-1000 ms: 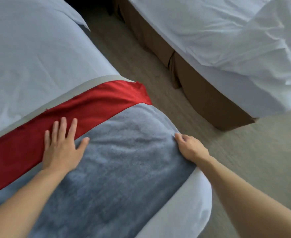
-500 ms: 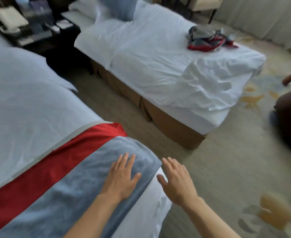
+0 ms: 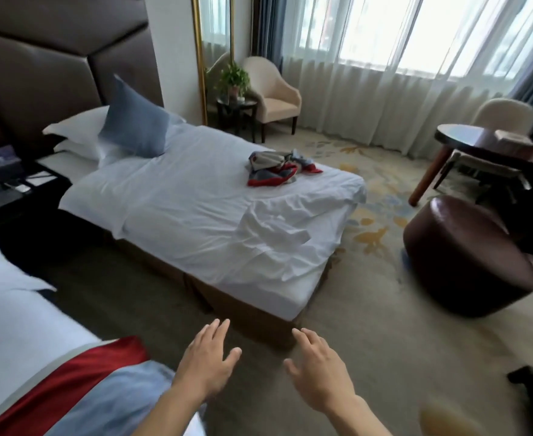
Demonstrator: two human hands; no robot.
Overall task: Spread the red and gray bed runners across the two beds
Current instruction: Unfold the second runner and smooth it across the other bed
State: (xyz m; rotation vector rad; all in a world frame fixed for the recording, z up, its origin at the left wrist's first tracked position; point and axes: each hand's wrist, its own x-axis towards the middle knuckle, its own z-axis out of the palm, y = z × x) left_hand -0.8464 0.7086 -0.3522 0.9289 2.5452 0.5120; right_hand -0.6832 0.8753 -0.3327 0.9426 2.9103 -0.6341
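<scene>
Both hands were seen at the lower centre of the frame, palms down, fingers straight and slightly spread, with nothing held. The left hand (image 3: 207,361) was raised just beyond the corner of the near bed (image 3: 17,335), at the lower left; whether it touched the cloth there could not be told. The right hand (image 3: 317,371) was held over the carpet (image 3: 369,325), a small gap apart from the left.

A spread runner (image 3: 79,388) was laid across the foot of the near bed, its red band lying toward the pillow end and its gray field toward the foot, with a pale border strip along the red edge.

The far bed (image 3: 196,209) occupied the middle of the frame, covered by a white sheet that was wrinkled toward its foot. A second runner (image 3: 277,169), red and gray, lay crumpled in a heap on the upper right part of this bed, well apart from both hands. A blue cushion (image 3: 134,121) was propped upright against white pillows (image 3: 76,127) at the head, before a dark padded headboard (image 3: 54,58).

A round brown ottoman (image 3: 466,256) stood on the carpet at the right, near a dark table (image 3: 479,143). A cream armchair (image 3: 274,92) and a potted plant (image 3: 233,77) were placed at the upper centre, beside sheer curtains (image 3: 384,73).
</scene>
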